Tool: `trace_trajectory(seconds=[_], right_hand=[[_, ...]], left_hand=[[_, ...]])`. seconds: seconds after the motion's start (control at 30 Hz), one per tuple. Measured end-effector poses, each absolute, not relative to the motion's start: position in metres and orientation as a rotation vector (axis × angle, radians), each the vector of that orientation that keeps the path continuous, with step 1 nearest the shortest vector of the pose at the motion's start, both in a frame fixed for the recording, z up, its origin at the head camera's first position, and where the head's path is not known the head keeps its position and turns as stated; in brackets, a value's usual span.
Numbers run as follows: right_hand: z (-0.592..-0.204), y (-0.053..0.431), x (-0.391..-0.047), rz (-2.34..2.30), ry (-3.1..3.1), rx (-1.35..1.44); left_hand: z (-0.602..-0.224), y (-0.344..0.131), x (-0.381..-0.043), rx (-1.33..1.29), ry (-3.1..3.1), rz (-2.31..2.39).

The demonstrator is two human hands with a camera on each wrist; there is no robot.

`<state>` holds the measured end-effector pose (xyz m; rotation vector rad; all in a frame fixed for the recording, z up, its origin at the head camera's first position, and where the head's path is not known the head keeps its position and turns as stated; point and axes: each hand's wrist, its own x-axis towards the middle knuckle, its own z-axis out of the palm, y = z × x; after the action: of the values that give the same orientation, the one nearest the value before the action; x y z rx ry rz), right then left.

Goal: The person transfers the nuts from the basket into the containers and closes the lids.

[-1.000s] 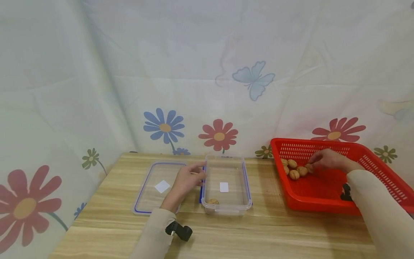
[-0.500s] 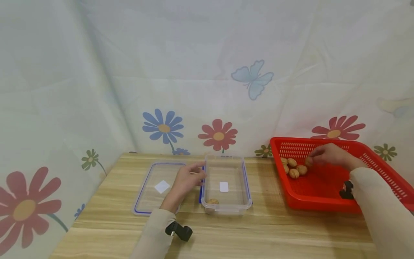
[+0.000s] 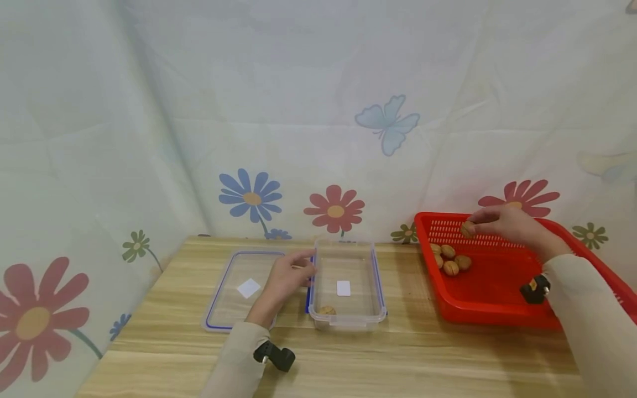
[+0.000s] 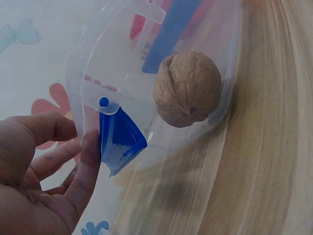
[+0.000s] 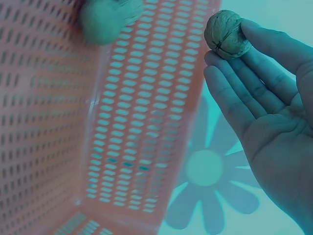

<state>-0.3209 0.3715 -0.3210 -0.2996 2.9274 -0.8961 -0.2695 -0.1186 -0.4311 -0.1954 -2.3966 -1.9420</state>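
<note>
Fingers [image 5: 226, 93] of our right hand [image 3: 517, 228] pinch a walnut [image 3: 468, 229] above the red basket [image 3: 497, 310], while the clear container [image 3: 348, 319], its long axis running away from us, lies leftward, nearer our left hand [image 3: 286, 275], whose spread fingers touch its left wall.

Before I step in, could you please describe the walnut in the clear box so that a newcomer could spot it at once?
On the wooden table, left of the red basket, stands a clear open box. In its near left corner lies the walnut. It is alone in that box: the other walnuts lie in the basket, except the held walnut that the right hand pinches.
</note>
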Motion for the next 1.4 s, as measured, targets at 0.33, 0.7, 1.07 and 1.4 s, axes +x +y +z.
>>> trace_trajectory(seconds=[0.33, 0.7, 1.07, 1.4], right_hand=[[-0.300, 0.352, -0.308, -0.881, 2.996, -0.333], [-0.279, 0.321, -0.283, -0.900, 3.024, -0.422], [-0.274, 0.294, -0.253, -1.108, 3.069, -0.619], [-0.285, 0.271, -0.232, -1.258, 3.047, -0.722]], left_hand=[[-0.433, -0.120, -0.268, -0.194, -2.398, -1.935], [-0.436, -0.120, -0.269, -0.201, -2.378, -1.939], [-0.434, -0.119, -0.268, -0.199, -2.386, -1.931], [-0.434, -0.119, -0.270, -0.211, -2.392, -1.915]])
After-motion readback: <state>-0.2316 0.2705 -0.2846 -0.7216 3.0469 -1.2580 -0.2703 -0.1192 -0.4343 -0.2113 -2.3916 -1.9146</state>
